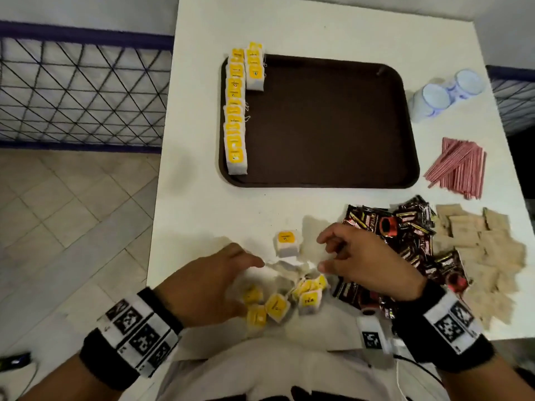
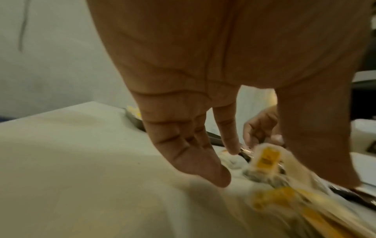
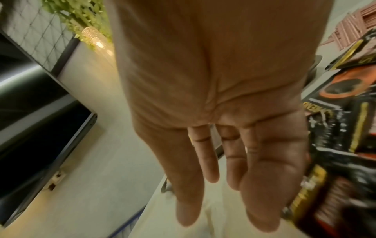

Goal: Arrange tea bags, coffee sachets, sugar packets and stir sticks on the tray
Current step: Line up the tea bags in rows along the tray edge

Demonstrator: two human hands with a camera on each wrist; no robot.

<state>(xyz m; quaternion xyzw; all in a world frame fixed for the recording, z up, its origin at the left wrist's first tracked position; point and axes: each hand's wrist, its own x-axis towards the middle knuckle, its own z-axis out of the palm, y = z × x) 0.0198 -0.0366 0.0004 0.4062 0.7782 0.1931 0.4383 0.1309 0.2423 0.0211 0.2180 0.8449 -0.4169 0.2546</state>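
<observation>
A brown tray [image 1: 327, 125] lies on the white table [image 1: 199, 209]. A row of yellow-tagged tea bags [image 1: 236, 117] runs along the tray's left edge, with a short second row [image 1: 255, 68] beside it. Loose tea bags [image 1: 278, 302] are heaped at the table's front edge, and one tea bag [image 1: 286, 243] lies apart just beyond them. My left hand [image 1: 220, 279] hovers over the heap's left side, fingers [image 2: 193, 153] straight, holding nothing. My right hand [image 1: 362, 261] hangs over the heap's right side, fingers [image 3: 207, 161] extended and empty.
Dark coffee sachets [image 1: 405, 241] are piled right of my right hand, with beige sugar packets [image 1: 486, 256] further right. Pink stir sticks [image 1: 460, 169] lie right of the tray. Two pale cups [image 1: 445, 94] lie at the far right. A wire fence [image 1: 81, 91] stands left of the table.
</observation>
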